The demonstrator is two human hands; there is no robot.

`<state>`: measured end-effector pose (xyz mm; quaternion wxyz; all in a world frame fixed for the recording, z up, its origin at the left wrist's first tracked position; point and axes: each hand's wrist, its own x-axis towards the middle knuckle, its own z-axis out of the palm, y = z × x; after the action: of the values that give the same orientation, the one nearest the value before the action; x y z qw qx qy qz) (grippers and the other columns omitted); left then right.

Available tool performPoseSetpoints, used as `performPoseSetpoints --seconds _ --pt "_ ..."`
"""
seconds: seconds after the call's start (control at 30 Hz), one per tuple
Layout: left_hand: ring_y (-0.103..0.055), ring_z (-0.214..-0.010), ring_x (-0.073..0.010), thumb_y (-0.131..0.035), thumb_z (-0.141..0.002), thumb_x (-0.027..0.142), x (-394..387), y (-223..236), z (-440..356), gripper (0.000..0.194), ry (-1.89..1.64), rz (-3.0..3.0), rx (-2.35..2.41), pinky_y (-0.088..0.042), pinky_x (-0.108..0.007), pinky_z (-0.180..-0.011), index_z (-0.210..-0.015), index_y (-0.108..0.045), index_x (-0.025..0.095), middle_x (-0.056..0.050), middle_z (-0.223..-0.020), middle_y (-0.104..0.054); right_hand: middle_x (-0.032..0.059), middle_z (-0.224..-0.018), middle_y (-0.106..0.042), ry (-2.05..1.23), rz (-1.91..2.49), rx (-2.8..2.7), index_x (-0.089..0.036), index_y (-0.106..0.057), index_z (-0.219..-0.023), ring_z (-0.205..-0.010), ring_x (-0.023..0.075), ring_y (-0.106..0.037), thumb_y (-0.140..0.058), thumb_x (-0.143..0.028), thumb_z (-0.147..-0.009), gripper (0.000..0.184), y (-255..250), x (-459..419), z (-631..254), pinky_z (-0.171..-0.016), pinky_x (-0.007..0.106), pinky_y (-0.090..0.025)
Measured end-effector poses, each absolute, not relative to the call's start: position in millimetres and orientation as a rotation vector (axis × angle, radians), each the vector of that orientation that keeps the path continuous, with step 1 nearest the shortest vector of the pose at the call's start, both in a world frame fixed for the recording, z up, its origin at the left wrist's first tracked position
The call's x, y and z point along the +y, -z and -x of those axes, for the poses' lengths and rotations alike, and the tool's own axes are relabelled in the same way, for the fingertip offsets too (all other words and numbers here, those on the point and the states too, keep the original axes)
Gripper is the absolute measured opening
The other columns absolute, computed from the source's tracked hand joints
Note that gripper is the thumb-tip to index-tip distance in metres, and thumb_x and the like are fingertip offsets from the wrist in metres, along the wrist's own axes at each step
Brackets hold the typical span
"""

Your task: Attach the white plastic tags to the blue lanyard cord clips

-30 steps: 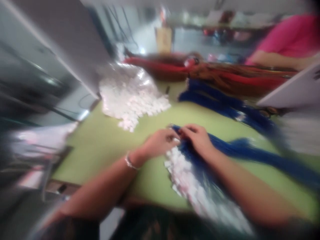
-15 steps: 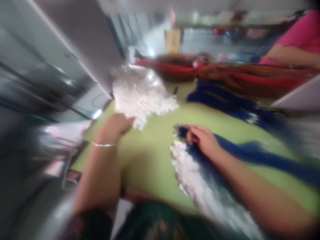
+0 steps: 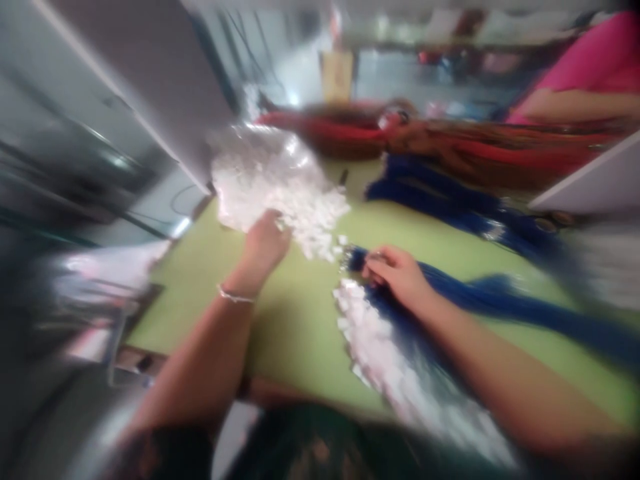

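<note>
- Your left hand is at the near edge of the loose white pieces, which spill from a clear plastic bag onto the green table. Whether its grip is empty or has a piece in it, you cannot tell here; the fingertips are blurred.
- Your right hand has its grip closed on the blue bundle, close to the end with small shiny bits, which pokes out past your fingers. The rest of the bundle trails off to your right across the table.
- White pieces in a long row lie just below that end and slant toward you, beside blue strands under your right forearm.
- To pick well, it seems best to take from the thin fringe of the spill, where pieces lie more singly, rather than dig into the heap.
- Keep the right pinch light but steady, so the strand ends stay level and don't fan out.
- Mind your right forearm: it passes over the row and could drag pieces out of line.
- A second blue bundle lies farther back; keep its strands apart from yours.
</note>
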<state>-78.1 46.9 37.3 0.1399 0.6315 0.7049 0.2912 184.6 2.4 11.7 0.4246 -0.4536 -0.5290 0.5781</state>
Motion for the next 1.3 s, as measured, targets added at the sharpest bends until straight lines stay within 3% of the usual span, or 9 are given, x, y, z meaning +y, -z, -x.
performPoseSetpoints --seconds 0.1,0.2,0.4,0.57,0.7,0.77,0.93,1.3 --pt "-0.056 -0.092 -0.0221 -0.055 -0.082 0.024 34.2 -49.7 59.6 0.021 -0.872 -2.176 1.700 -0.044 -0.037 -0.086 -0.099 -0.068 0.019 -0.009 -0.097 -0.063 -0.0013 -0.062 -0.065 -1.435 1.155 -1.347 -0.017 -0.064 -0.079 -0.048 0.0079 -0.050 -0.069 -0.034 -0.072 0.019 -14.4 2.4 -184.6 -0.049 0.023 -0.046" --pt "-0.052 -0.094 -0.0224 -0.051 -0.084 0.019 27.4 -47.2 38.0 0.019 -0.593 -2.431 1.283 -0.041 -0.039 -0.088 -0.088 -0.070 0.019 -0.009 -0.094 -0.063 -0.0021 -0.060 -0.064 -1.415 1.171 -1.351 -0.018 -0.066 -0.079 -0.048 0.0085 -0.051 -0.066 -0.032 -0.073 0.016 -18.7 1.4 -184.3 -0.050 0.023 -0.046" --pt "-0.051 -0.086 -0.0217 -0.049 -0.085 0.018 34.6 -22.2 33.8 0.016 -0.394 -2.440 1.366 -0.042 -0.037 -0.083 -0.081 -0.065 0.017 -0.009 -0.084 -0.057 -0.0027 -0.056 -0.059 -1.299 1.324 -1.505 -0.018 -0.065 -0.073 -0.050 0.0098 -0.052 -0.063 -0.030 -0.075 0.013 -31.7 -1.5 -179.0 -0.052 0.024 -0.044" --pt "-0.056 -0.079 -0.0183 -0.059 -0.080 0.024 29.9 -32.1 39.3 0.014 -0.713 -2.115 1.434 -0.046 -0.032 -0.076 -0.087 -0.068 0.016 -0.007 -0.082 -0.062 -0.0017 -0.057 -0.059 -1.163 1.392 -1.599 -0.017 -0.063 -0.068 -0.051 0.0101 -0.050 -0.060 -0.026 -0.075 0.012 -30.2 -0.4 -174.4 -0.052 0.023 -0.041" --pt "-0.052 -0.056 -0.0119 -0.065 -0.078 0.033 21.9 -34.1 30.0 0.037 -0.879 -1.539 1.316 -0.042 -0.025 -0.053 -0.109 -0.066 0.014 -0.002 -0.067 -0.060 -0.0008 -0.059 -0.059 -1.080 1.376 -1.655 -0.017 -0.062 -0.068 -0.054 0.0102 -0.049 -0.058 -0.025 -0.075 0.012 -27.1 -0.9 -173.4 -0.054 0.023 -0.040" --pt "-0.051 -0.054 -0.0095 -0.067 -0.078 0.035 19.5 -28.3 22.6 0.045 -0.881 -1.382 1.166 -0.041 -0.023 -0.051 -0.119 -0.064 0.016 -0.002 -0.069 -0.061 -0.0016 -0.058 -0.058 -1.060 1.364 -1.645 -0.017 -0.062 -0.068 -0.053 0.0099 -0.048 -0.056 -0.024 -0.074 0.011 -26.4 -2.3 -173.5 -0.054 0.023 -0.039" --pt "-0.054 -0.059 -0.0099 -0.068 -0.078 0.035 17.1 -14.0 8.9 0.031 -0.868 -1.250 1.093 -0.045 -0.024 -0.056 -0.103 -0.074 0.017 -0.004 -0.071 -0.066 -0.0028 -0.056 -0.055 -1.050 1.331 -1.616 -0.018 -0.059 -0.066 -0.052 0.0095 -0.046 -0.054 -0.022 -0.073 0.009 -24.4 -3.8 -173.5 -0.052 0.022 -0.038" --pt "-0.064 -0.073 -0.0122 -0.077 -0.071 0.035 16.3 -10.9 7.2 0.023 -0.877 -1.020 0.957 -0.052 -0.026 -0.075 -0.081 -0.074 0.015 -0.007 -0.081 -0.072 -0.0032 -0.055 -0.052 -0.977 1.349 -1.630 -0.019 -0.055 -0.061 -0.052 0.0096 -0.044 -0.052 -0.021 -0.069 0.009 -22.7 -3.5 -170.5 -0.052 0.021 -0.037"
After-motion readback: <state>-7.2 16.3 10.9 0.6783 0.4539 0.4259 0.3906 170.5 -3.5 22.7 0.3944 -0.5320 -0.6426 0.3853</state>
